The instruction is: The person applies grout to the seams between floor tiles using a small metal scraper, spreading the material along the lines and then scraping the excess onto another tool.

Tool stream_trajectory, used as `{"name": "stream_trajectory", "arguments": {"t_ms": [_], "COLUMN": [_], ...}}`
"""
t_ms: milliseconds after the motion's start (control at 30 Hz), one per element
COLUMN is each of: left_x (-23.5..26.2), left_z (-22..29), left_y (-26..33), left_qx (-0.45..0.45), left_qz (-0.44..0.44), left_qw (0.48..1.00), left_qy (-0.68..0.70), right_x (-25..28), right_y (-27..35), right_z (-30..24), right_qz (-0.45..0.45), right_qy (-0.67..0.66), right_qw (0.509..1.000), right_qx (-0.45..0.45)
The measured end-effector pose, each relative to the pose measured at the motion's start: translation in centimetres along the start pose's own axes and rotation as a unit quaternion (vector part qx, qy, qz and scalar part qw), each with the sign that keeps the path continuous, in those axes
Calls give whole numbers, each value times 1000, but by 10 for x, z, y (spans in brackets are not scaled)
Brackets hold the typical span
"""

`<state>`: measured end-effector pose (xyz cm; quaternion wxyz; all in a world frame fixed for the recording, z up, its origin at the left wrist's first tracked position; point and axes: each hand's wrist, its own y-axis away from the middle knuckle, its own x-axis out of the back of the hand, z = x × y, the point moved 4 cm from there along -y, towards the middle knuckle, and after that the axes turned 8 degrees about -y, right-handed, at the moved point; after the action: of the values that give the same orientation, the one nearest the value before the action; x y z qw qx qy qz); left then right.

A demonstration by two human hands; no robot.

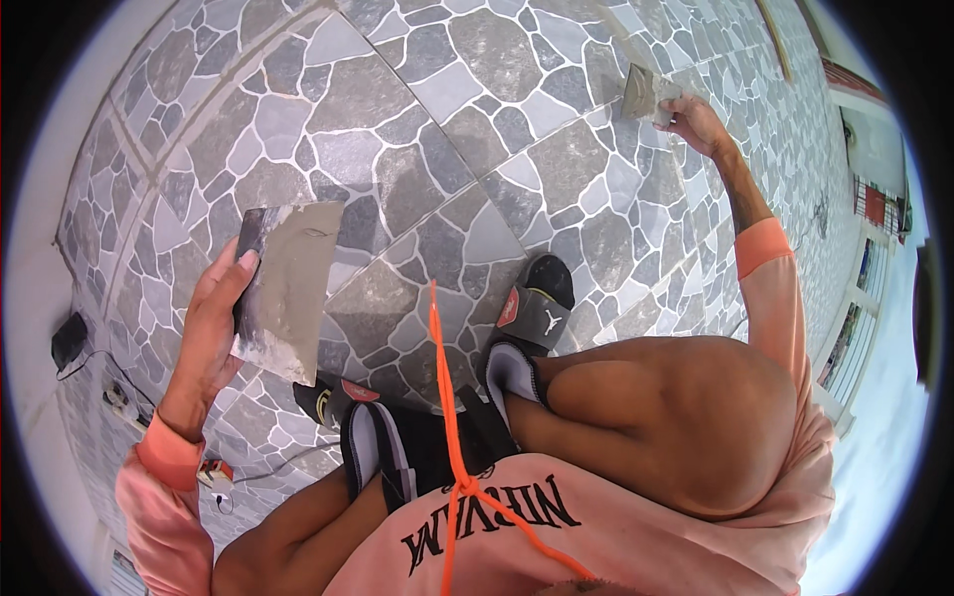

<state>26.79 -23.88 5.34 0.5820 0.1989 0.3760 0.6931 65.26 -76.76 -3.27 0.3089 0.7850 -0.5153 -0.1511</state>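
Our left hand (206, 333) grips a mortar-smeared flat trowel (288, 288), left of the black slide sandal (532, 308). Our right hand (696, 124) is closed on a putty knife (646, 94) pressed to the stone-pattern tile floor (397, 119), far beyond the sandal.

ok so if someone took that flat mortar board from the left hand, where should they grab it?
Probably the bare far edge of the mortar board, coming from the floor side. The left hand already clamps the near long edge, thumb on top, and grey mortar covers most of the upper face.
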Motion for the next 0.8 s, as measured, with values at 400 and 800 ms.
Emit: {"name": "stream_trajectory", "arguments": {"t_ms": [400,800], "left_x": [-13,-15], "left_z": [6,7], "left_y": [-2,-13], "left_qx": [0,-16], "left_qz": [-1,77], "left_qw": [1000,996], "left_qy": [4,40], "right_x": [-65,-234], "right_y": [25,80], "right_z": [6,-5], "right_qz": [-70,-145], "right_qy": [-127,-193], "right_qw": [989,970], "right_qx": [42,5]}}
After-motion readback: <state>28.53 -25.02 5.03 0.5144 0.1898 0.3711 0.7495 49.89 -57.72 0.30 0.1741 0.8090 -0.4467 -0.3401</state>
